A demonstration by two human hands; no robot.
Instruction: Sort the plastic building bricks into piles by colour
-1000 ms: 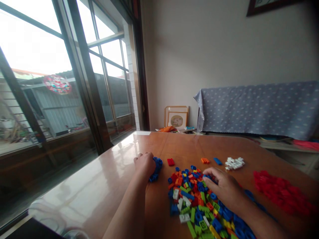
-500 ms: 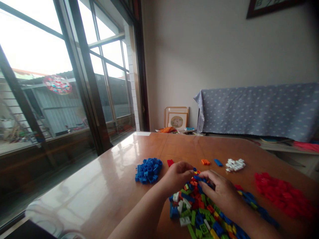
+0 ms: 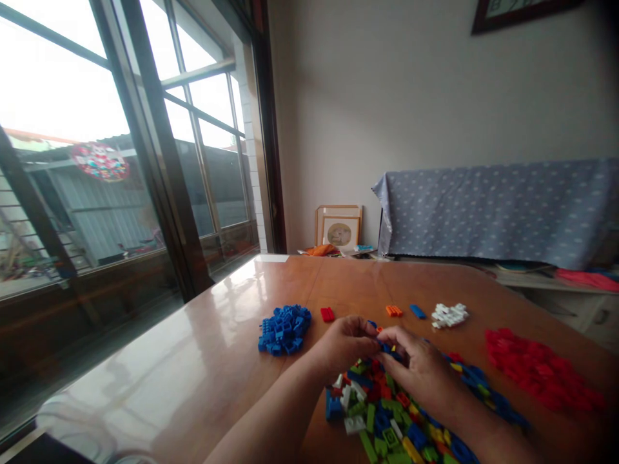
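Observation:
Above the far end of a mixed heap of toy building bricks (image 3: pixel 382 412), my two hands meet with their fingertips close together. My left hand (image 3: pixel 351 345) is closed in a pinch at a small blue brick piece, mostly hidden by the fingers. From the other side my right hand (image 3: pixel 416 364) curls thumb and fingers round blue bricks (image 3: pixel 389 350) with a bit of yellow showing. How these pieces join is hidden. Green, blue, white, red, orange and yellow bricks lie loose below both hands and wrists.
Sorted on the brown table (image 3: pixel 232 361) are a blue brick pile (image 3: pixel 285 330), a white pile (image 3: pixel 449 315) and a red pile (image 3: pixel 536 367). Single red (image 3: pixel 327 314), orange (image 3: pixel 394 310) and blue (image 3: pixel 417 312) bricks lie beyond my hands. A window (image 3: pixel 203 129) stands left.
My hands have drawn together, and my left fingers now reach the blue pieces at my right fingertips. The view has shifted slightly, while the sorted piles stay put.

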